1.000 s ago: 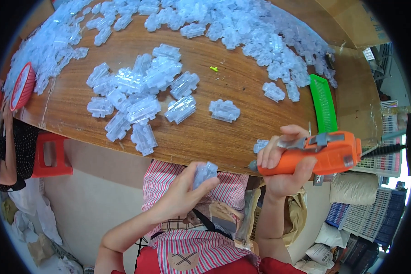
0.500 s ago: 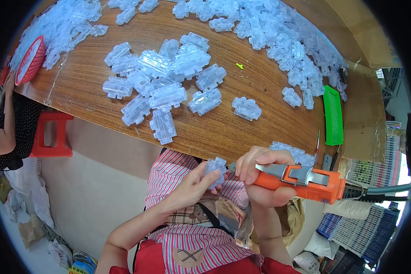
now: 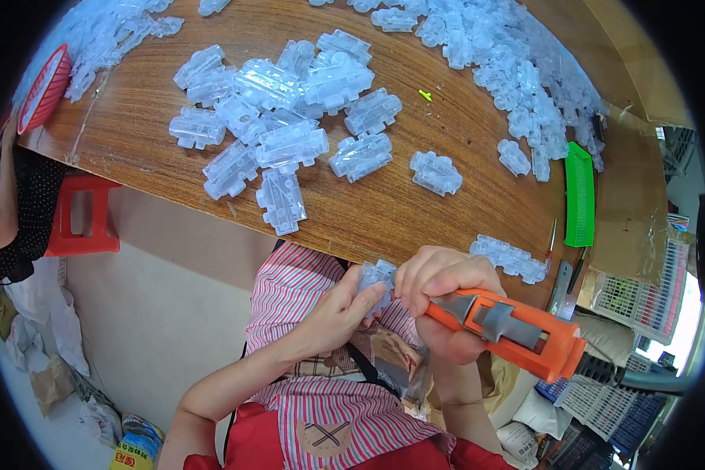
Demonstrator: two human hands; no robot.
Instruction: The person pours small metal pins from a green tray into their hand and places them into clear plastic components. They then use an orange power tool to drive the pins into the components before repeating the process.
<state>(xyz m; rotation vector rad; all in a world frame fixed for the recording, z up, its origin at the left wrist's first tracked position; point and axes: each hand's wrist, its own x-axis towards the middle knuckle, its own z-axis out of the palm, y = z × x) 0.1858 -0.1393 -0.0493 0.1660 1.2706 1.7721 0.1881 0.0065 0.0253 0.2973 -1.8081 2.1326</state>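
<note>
In front of my apron, just off the table's near edge, my left hand pinches a clear plastic part between thumb and fingers. My right hand wraps round an orange power tool with a grey metal lever and a hose or cord at its rear. The tool's front end points toward the clear part, but my right fingers hide its tip. Whether it touches the part I cannot tell. Several similar clear parts lie in a loose pile beyond my hands, and one stands apart.
Larger heaps of clear parts cover the far right and far left. A green tray, a tweezer-like tool and more clear parts lie at the right. A red basket and another person's arm are at the left.
The orange tool has turned in my right hand's grip, its rear end dropping lower. My right hand has shifted slightly left, closer to the clear part. The left hand still holds that part.
</note>
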